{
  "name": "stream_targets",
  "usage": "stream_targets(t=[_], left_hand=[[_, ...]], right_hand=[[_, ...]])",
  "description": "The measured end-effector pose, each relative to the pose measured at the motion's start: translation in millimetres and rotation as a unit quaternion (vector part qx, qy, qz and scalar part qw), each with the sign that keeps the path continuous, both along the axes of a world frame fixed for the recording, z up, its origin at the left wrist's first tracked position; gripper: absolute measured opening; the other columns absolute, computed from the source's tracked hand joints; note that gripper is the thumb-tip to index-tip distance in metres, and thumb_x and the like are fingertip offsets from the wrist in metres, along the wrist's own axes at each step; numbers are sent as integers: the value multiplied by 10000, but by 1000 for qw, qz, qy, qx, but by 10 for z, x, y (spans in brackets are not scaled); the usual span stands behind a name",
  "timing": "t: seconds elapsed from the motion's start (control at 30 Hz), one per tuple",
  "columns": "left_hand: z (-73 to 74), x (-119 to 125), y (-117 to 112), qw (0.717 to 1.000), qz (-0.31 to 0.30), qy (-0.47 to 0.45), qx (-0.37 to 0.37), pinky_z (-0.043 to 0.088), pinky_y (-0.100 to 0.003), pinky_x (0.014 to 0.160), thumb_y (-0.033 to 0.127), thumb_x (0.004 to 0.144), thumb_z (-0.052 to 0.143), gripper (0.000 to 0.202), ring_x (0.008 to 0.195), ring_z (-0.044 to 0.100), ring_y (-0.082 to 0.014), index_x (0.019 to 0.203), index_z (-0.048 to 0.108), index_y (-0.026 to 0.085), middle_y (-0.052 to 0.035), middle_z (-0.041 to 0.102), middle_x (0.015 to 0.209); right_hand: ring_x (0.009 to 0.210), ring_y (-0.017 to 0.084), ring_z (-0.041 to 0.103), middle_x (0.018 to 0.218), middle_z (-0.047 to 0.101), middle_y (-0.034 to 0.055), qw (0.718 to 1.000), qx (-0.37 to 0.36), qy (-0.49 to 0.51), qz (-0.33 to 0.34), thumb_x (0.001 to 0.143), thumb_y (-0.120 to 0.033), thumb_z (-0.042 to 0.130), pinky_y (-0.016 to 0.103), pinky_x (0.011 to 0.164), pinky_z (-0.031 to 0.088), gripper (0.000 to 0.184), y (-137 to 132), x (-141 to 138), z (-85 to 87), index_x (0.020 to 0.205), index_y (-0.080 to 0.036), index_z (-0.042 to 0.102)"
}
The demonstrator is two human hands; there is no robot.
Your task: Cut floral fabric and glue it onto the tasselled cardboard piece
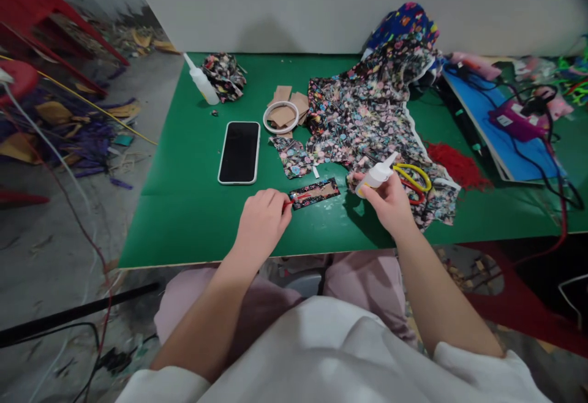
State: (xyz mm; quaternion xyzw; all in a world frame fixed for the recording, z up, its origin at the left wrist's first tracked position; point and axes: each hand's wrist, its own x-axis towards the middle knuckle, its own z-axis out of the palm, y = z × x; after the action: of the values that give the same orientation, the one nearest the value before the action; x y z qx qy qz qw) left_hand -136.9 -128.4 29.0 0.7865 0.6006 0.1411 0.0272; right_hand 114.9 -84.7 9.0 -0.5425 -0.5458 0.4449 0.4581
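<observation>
My left hand point(264, 219) is closed in a pinch around what look like red tweezers point(303, 196). Their tips lie over a small cardboard strip point(324, 191) edged with dark floral fabric, flat on the green table. In my right hand point(390, 204) is a white squeeze bottle point(375, 176), tilted with its nozzle up and to the right, away from the strip. Beside that hand, scissors point(416, 181) with yellow and red handles rest on a large floral cloth point(358, 115). A small floral fabric piece point(291, 157) lies behind the strip.
A phone point(239, 153) lies left of centre on the green table point(184, 219). Behind it stand another white bottle point(203, 84) and bunched fabric point(225, 77). A tape ring point(266, 122) sits on cardboard pieces point(285, 94). Red threads point(459, 165) and a blue folder point(519, 146) with cables are at right.
</observation>
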Motion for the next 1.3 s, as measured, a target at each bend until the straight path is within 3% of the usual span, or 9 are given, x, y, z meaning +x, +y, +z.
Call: stream_targets(t=[0.23, 0.37, 0.53, 0.73, 0.9, 1.03, 1.17, 1.3], left_hand=[[63, -41, 114, 1000, -7, -13, -2, 384, -309, 691, 217, 853, 472, 103, 797, 536, -196, 826, 553, 159, -52, 601, 847], [48, -66, 117, 1000, -3, -24, -3, 391, -305, 698, 221, 855, 466, 108, 793, 535, -191, 828, 553, 163, -50, 597, 842], [42, -74, 127, 999, -2, -41, -12, 409, -303, 721, 216, 854, 457, 115, 802, 533, -185, 830, 554, 159, -53, 587, 844], [29, -89, 122, 999, -1, -5, -45, 412, -315, 720, 222, 842, 477, 113, 791, 525, -195, 827, 572, 162, -53, 591, 817], [29, -131, 87, 999, 25, 31, -26, 407, -332, 724, 245, 853, 477, 155, 841, 534, -218, 910, 598, 167, -72, 603, 866], [24, -125, 70, 1000, -4, -3, -2, 416, -333, 767, 243, 868, 465, 215, 900, 537, -210, 1022, 597, 172, -76, 602, 938], [-20, -85, 40, 998, -56, -31, 26, 419, -340, 808, 219, 886, 430, 250, 935, 526, -198, 1055, 612, 188, -78, 595, 1000], [-89, -69, 24, 997, -77, -26, 17, 421, -339, 793, 204, 888, 423, 252, 927, 529, -196, 1022, 636, 186, -77, 610, 996]], right_hand=[[780, 165, 576, 926, 626, 27, 988, 29, -144, -53, 608, -363, 735, 351, 766, 471, 426, -213, 122, -18, 973, -214, 574], [842, 184, 576, 971, 627, 38, 977, 76, -194, -47, 652, -377, 698, 351, 783, 469, 387, -221, 163, -57, 989, -227, 579], [767, 186, 577, 918, 638, 34, 952, 98, -284, -58, 679, -423, 665, 338, 732, 472, 387, -216, 148, -38, 1003, -236, 564], [842, 192, 594, 1059, 619, 61, 956, 91, -269, -67, 696, -425, 655, 355, 782, 475, 516, -261, 150, -65, 1150, -233, 504], [934, 214, 581, 1114, 589, 85, 961, 107, -246, -68, 692, -408, 656, 382, 804, 482, 587, -268, 153, -74, 1218, -221, 475], [1037, 248, 534, 1161, 550, 112, 960, 150, -216, -98, 663, -359, 691, 429, 853, 466, 645, -344, 133, -51, 1246, -207, 461], [998, 235, 553, 1106, 574, 101, 945, 215, -158, -189, 691, -277, 674, 441, 859, 462, 571, -554, 66, -60, 1223, -225, 475], [898, 204, 577, 1011, 602, 67, 944, 240, -136, -183, 734, -197, 628, 412, 804, 480, 435, -771, -67, -49, 1152, -258, 526]])
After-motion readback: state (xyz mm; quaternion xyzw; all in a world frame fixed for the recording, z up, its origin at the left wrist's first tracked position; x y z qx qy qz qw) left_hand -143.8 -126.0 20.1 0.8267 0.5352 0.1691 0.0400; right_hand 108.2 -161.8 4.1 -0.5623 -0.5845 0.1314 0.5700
